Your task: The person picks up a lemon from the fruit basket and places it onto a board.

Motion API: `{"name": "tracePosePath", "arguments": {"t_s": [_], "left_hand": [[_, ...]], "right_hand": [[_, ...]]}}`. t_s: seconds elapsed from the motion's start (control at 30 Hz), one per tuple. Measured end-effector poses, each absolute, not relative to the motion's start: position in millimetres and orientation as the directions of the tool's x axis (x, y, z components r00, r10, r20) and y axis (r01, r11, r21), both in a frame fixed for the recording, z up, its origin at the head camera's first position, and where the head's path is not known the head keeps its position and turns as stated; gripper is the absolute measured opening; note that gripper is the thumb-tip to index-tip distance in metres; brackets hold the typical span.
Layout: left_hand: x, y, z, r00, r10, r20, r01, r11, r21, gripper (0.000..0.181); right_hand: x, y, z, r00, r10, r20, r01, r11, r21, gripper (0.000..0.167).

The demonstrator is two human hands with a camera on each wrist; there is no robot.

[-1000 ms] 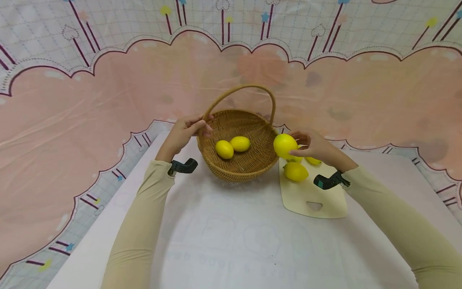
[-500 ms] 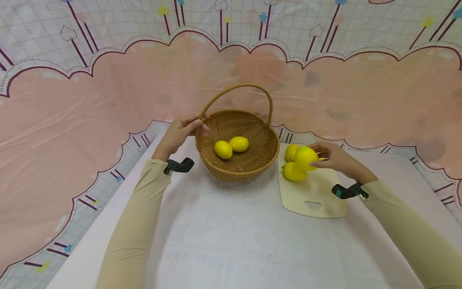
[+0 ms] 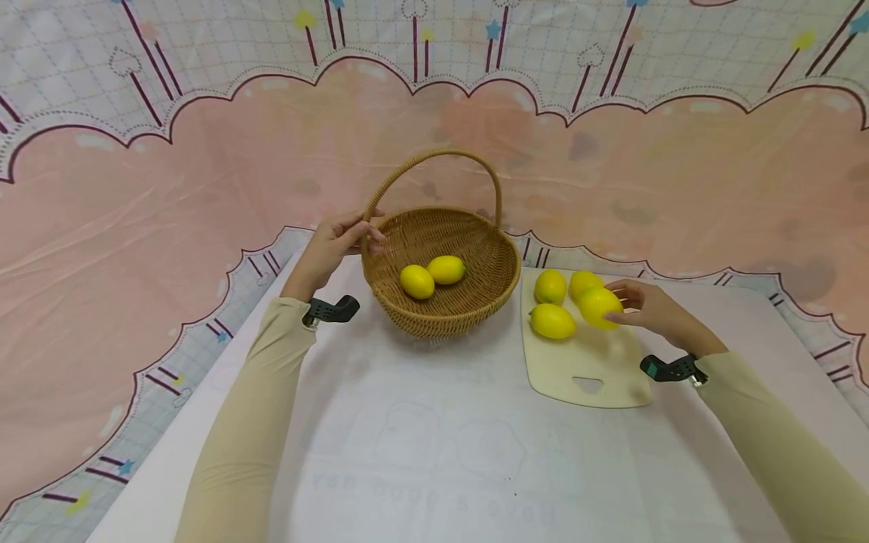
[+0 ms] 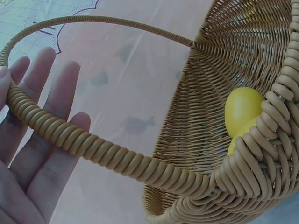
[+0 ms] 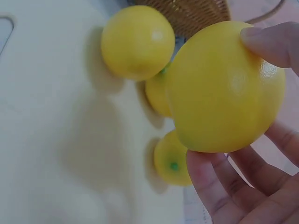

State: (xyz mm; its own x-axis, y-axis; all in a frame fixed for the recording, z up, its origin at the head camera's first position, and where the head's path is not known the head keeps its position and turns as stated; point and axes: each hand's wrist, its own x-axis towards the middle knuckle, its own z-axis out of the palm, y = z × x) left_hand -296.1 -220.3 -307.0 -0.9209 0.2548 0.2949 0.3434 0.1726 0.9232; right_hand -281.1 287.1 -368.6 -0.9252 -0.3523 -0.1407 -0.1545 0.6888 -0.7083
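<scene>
A brown wicker basket with a tall arched handle stands at the middle back of the table, two lemons inside it. My left hand holds the left foot of that handle; in the left wrist view the fingers lie behind it and the thumb tip rests over it. Another lemon is gripped between thumb and fingers of my right hand, just above the cream cutting board. Three lemons lie on the board's far half, one of them partly covered by the held lemon.
A white cloth with faint print covers the table. Behind it hangs a pink patterned cloth. The board stands close to the basket's right side, its handle slot facing me.
My right hand has carried its lemon from the basket's right rim rightward and down over the cutting board. The basket and its handle have shifted slightly left with my left hand.
</scene>
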Motion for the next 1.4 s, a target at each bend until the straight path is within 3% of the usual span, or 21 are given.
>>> {"name": "tracePosePath", "arguments": {"t_s": [0.6, 1.0, 1.4], "left_hand": [[-293.9, -219.3, -308.8, -0.905, 0.259, 0.337, 0.38, 0.142, 0.914, 0.045], [-291.0, -215.4, -310.3, -0.909, 0.229, 0.349, 0.385, 0.136, 0.913, 0.039], [-291.8, -215.2, -312.4, -0.908, 0.221, 0.356, 0.391, 0.145, 0.909, 0.037]], "right_hand": [[-281.0, 300.2, -399.6, -0.943, -0.284, -0.173, -0.091, 0.719, -0.689, 0.068], [-284.0, 298.7, -404.3, -0.934, -0.312, -0.177, -0.112, 0.722, -0.682, 0.06], [-287.3, 301.6, -408.2, -0.92, -0.329, -0.213, -0.094, 0.713, -0.695, 0.064]]}}
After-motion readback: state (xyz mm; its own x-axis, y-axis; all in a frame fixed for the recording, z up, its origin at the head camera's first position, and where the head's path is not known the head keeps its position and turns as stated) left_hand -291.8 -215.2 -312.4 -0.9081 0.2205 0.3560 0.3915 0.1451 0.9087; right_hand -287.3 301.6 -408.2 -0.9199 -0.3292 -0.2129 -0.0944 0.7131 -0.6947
